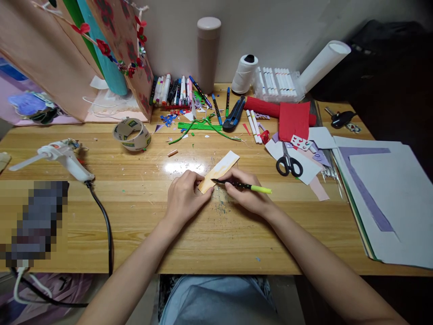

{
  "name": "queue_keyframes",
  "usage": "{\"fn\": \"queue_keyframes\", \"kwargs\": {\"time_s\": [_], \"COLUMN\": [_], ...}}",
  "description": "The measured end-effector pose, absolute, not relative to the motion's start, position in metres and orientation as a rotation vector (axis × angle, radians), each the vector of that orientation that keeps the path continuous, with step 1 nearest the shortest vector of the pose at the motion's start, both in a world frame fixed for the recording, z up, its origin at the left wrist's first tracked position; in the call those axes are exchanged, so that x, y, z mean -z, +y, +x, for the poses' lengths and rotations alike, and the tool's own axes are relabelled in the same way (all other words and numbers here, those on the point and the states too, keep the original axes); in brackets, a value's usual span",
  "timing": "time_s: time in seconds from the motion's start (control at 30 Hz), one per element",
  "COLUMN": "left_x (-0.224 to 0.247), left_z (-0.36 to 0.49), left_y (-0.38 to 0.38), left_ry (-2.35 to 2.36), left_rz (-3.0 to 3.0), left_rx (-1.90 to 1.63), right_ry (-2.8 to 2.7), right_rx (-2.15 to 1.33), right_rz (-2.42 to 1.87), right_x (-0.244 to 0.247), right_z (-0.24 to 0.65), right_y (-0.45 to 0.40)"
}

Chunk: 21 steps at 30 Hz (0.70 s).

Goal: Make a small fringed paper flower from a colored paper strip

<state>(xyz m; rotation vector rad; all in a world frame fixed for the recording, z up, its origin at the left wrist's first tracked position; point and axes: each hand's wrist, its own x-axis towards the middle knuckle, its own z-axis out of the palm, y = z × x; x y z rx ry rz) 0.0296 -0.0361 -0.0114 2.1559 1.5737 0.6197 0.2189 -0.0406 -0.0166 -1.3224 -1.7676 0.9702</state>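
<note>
A narrow strip of paper [223, 166], white at its far end and yellowish toward me, lies slanted on the wooden table. My left hand [185, 193] grips its near end, thumb and fingers pressed at the edge. In my right hand [246, 192] is a marker pen [260, 188] with a dark speckled barrel and a lime-green end. Its dark tip meets the strip or hovers just over it; I cannot tell which. The right fingers are closed around the barrel, close to the tip.
To the left are a tape roll [131, 134] and a white glue gun [67, 158] with its black cable. Black-handled scissors [289, 164], a utility knife [234, 113] and paper scraps lie right of centre. A paper stack [406, 189] covers the right side. Several markers [165, 90] line the back.
</note>
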Motion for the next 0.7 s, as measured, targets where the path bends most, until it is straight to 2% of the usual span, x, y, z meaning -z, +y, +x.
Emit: {"fn": "queue_keyframes", "kwargs": {"time_s": [0.2, 0.37, 0.53, 0.7], "left_x": [0.012, 0.013, 0.013, 0.013], "left_z": [0.029, 0.029, 0.028, 0.028], "left_y": [-0.036, -0.037, -0.036, -0.036], "left_ry": [1.567, 1.590, 1.583, 1.584], "left_rz": [2.142, 2.125, 2.114, 2.120], "left_rx": [-0.613, -0.627, -0.613, -0.621], "right_ry": [-1.707, -1.789, -1.659, -1.530], "right_rx": [-0.812, -0.953, -0.722, -0.916], "right_rz": [-1.433, -1.315, -1.372, -1.369], "right_x": [0.015, 0.018, 0.014, 0.014], "right_z": [0.221, 0.220, 0.228, 0.229], "right_y": [-0.039, -0.038, -0.033, -0.034]}}
